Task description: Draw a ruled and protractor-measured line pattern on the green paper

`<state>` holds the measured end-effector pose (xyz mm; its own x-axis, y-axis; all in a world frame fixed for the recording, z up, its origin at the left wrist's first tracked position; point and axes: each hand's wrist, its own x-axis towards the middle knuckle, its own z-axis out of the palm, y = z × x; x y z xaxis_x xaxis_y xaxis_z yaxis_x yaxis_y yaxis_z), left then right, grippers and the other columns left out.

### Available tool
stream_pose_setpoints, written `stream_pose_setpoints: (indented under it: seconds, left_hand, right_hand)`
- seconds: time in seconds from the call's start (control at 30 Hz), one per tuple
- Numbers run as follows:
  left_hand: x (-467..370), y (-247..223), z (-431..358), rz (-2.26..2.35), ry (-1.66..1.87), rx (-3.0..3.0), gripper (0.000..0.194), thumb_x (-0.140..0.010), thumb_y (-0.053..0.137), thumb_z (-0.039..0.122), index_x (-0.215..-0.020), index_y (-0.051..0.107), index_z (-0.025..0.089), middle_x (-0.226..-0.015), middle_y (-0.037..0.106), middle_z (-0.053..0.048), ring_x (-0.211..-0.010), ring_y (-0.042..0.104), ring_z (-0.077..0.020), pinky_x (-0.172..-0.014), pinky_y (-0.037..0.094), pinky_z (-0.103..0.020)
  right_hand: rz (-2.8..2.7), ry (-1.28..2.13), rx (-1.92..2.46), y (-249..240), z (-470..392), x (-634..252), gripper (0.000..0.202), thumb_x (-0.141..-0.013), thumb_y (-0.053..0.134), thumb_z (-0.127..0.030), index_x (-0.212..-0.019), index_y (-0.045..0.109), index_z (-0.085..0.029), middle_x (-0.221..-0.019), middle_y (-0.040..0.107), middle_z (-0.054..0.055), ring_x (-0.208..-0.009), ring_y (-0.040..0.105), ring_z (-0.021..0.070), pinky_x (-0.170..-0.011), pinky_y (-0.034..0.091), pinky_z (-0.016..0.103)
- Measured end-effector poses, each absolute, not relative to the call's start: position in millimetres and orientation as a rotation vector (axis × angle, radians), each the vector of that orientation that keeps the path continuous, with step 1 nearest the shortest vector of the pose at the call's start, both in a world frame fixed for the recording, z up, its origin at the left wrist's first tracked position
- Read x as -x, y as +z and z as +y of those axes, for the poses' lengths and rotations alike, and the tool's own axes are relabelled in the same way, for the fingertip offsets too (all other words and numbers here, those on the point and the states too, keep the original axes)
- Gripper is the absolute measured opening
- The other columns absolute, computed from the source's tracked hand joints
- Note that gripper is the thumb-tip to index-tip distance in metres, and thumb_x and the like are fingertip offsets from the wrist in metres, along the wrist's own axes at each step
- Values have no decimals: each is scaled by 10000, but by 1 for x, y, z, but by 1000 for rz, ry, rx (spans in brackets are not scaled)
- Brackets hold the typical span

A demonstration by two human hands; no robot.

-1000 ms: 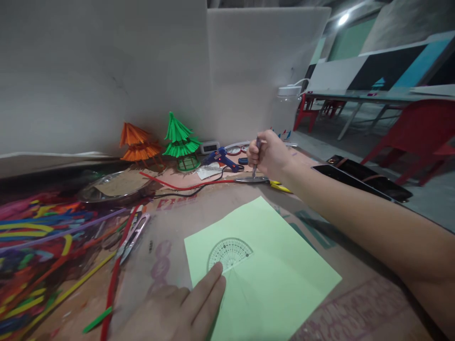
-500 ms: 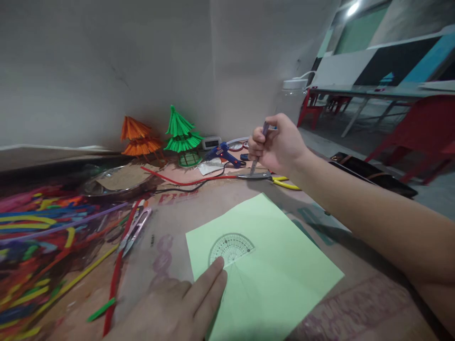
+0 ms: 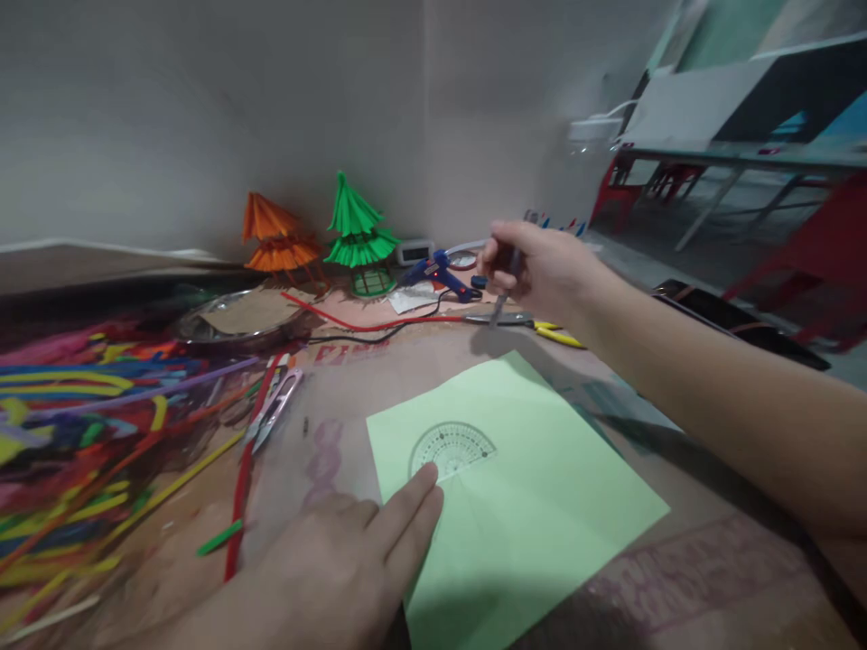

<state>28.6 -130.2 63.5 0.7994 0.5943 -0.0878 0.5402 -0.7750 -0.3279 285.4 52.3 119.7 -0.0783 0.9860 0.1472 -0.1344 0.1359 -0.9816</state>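
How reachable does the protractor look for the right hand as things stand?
Probably yes: the right end of the protractor is uncovered and nothing stands on the green paper in between. The left hand touches only its near left part, though the right hand holds a pen.

Matt paper sheet (image 3: pixel 542 487) under a clear plastic protractor (image 3: pixel 455 444).

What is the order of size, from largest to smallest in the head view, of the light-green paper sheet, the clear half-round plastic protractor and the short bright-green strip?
1. Light-green paper sheet
2. Clear half-round plastic protractor
3. Short bright-green strip
The sheet runs past the picture's bottom edge, yet looks largest.
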Motion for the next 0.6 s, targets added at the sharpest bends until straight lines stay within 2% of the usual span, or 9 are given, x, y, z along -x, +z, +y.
stream_pose_setpoints:
  seconds: [0.1,0.2,0.23,0.27,0.33,0.4,0.43,0.53,0.6]
  left_hand:
    - [-30,63,-126,-851,384,2795,711,-840,521,82,-1548,544,143,-1461,672,-145,-780,773,-222,-663,600,-341]
    - [-29,52,-123,-798,279,2752,595,-923,491,158,-1511,581,123,-1446,680,-156,-657,732,-213,-567,567,-355]
    - [-29,49,-124,-772,231,2723,572,-948,473,175,-1506,584,113,-1456,671,-164,-625,712,-208,-537,547,-359]
    - [-28,46,-124,-749,205,2698,560,-969,458,189,-1507,578,98,-1473,656,-174,-611,700,-206,-514,527,-362]
    - [-27,43,-127,-710,172,2674,556,-990,441,219,-1510,571,72,-1491,639,-191,-564,668,-201,-458,470,-372]
    - [-27,42,-129,-725,141,2668,552,-988,456,232,-1506,587,92,-1497,642,-172,-554,657,-200,-434,427,-382]
    - [-27,42,-130,-746,112,2676,545,-980,469,231,-1496,606,118,-1501,646,-148,-558,656,-197,-432,417,-387]
    - [-28,40,-131,-788,-1,2705,493,-965,477,196,-1405,698,181,-1485,671,-88,-577,650,-184,-455,415,-391]
    - [-29,38,-131,-843,-97,2697,472,-967,460,170,-1352,732,188,-1416,720,-66,-552,614,-176,-473,402,-390]
  right_hand:
    - [-1388,1294,911,116,37,-274,442,-1016,544,-454,-685,668,-188,-800,722,98,-673,666,180,-651,545,295]
    - [-1608,1386,808,107,16,-261,528,-1027,521,-612,-794,735,-189,-626,687,56,-538,637,173,-552,523,293]
    - [-1682,1411,775,104,9,-257,526,-1025,529,-632,-852,750,-187,-625,698,48,-538,644,168,-557,530,287]
    - [-1755,1423,755,100,2,-253,492,-1022,558,-622,-910,758,-186,-676,733,48,-585,676,165,-593,548,280]
    - [-1896,1391,788,93,-10,-244,316,-982,682,-499,-964,743,-190,-808,776,43,-709,721,156,-655,561,256]
    - [-2003,1319,864,85,-18,-237,170,-904,770,-339,-903,681,-195,-785,731,3,-680,682,131,-579,507,221]
    - [-2033,1283,902,81,-20,-235,170,-873,778,-283,-858,630,-202,-726,679,-27,-617,629,113,-517,453,208]
    - [-2028,1300,959,69,-21,-232,157,-913,690,-268,-855,552,-222,-622,562,-73,-514,493,92,-442,348,210]
    - [-2010,1407,939,65,-21,-232,97,-991,570,-292,-985,622,-211,-689,641,-37,-561,518,104,-482,388,218]
